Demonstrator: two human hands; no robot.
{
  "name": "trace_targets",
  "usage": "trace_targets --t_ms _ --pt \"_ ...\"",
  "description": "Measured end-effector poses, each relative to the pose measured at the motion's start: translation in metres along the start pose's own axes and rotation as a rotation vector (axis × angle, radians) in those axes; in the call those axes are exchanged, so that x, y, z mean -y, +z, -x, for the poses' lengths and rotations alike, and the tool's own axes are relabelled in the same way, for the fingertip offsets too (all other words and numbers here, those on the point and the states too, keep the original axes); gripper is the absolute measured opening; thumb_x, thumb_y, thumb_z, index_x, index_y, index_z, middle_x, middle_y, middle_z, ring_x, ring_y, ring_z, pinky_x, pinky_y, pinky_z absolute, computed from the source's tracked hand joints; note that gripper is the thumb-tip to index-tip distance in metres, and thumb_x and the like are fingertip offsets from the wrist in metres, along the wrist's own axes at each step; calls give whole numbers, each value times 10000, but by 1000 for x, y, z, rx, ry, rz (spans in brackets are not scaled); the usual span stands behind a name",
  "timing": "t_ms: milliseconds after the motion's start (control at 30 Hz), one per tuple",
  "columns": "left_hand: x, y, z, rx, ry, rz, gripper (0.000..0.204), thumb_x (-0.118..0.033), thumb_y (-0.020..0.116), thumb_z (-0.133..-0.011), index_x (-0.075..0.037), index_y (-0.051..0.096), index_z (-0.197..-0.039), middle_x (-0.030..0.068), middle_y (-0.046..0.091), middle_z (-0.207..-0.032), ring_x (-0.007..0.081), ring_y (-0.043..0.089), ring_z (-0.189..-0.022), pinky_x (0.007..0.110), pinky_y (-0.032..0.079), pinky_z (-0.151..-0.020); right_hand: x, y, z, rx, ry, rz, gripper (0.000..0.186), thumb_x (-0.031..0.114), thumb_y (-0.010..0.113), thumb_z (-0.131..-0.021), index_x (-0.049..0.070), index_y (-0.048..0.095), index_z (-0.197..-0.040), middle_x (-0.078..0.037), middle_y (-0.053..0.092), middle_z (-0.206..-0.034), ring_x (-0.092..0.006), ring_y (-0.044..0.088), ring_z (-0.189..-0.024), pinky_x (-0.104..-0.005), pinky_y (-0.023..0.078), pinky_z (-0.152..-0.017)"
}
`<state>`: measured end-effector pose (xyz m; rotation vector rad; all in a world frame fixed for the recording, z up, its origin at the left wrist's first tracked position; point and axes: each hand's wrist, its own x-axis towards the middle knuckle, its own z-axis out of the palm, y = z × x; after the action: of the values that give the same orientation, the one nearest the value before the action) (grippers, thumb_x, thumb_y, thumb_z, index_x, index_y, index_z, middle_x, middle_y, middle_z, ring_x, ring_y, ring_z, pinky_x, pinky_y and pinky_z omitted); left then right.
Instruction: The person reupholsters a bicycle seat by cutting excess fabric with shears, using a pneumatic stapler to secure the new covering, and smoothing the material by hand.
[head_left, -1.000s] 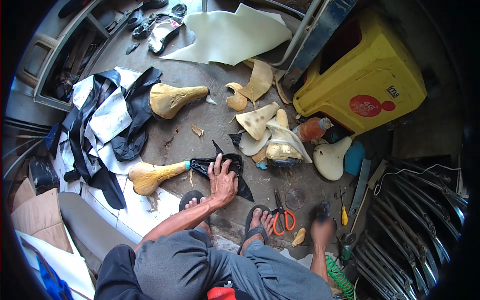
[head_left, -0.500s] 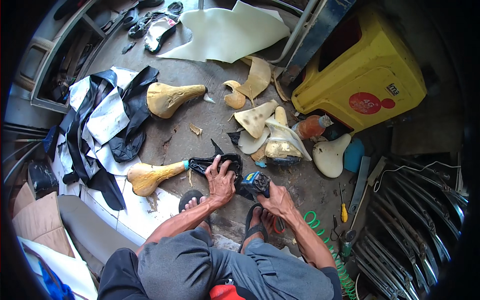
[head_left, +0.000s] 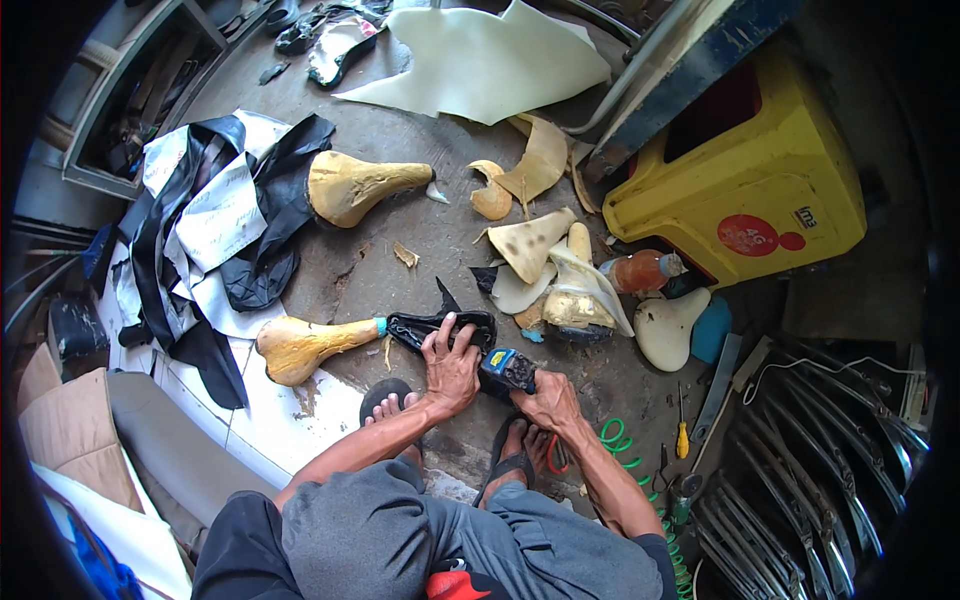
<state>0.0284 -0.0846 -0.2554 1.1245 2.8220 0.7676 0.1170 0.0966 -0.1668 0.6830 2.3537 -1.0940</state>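
The left hand [head_left: 452, 378] lies on a glossy black saddle-shaped piece [head_left: 410, 328] on the grey floor [head_left: 345, 265], beyond the person's feet. Its fingers are spread and bent, tips pressing the top; I cannot tell whether the thumb grips the edge. The right hand [head_left: 551, 402] has its fingers wrapped around the handle of a black handheld tool with a blue-and-yellow label [head_left: 508, 370]. The tool's head is at the right end of the piece; whether they touch is unclear.

To the left, a yellow foam bicycle saddle [head_left: 300, 350] points its blue-banded nose at the piece's left end. A second yellow foam saddle [head_left: 350, 188] lies farther off, beside a heap of black-and-white sheet material [head_left: 215, 230]. On the right are a green coiled hose [head_left: 612, 436], a yellow-handled screwdriver [head_left: 683, 440] and, farther away, a yellow plastic stool [head_left: 740, 180].
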Motion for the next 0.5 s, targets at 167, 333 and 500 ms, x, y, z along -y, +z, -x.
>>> trace_targets --t_ms 167,333,500 --pt "1 0 0 8 -1 20 144 -125 698 -795 -59 713 -922 88 521 -1381 364 281 -1448 551 261 -1077 -2 2 -6 18 46 35 374 327 720 -760 39 720 -997 -269 705 -894 -442 696 -890 -502 545 -786" --pt "4 0 4 36 8 17 226 -76 688 -755 -44 695 -978 102 500 -1400 365 267 -1463 540 260 -1091 7 -1 -8 74 97 57 379 337 713 -767 47 727 -1010 -270 709 -916 -450 690 -928 -509 546 -805" --pt "13 0 6 51 26 93 359 -8 652 -725 -29 639 -1083 124 480 -1410 374 253 -1478 539 255 -1107 18 -4 -8 68 102 106 392 325 706 -787 72 708 -1086 -261 714 -937 -451 687 -952 -525 550 -823"
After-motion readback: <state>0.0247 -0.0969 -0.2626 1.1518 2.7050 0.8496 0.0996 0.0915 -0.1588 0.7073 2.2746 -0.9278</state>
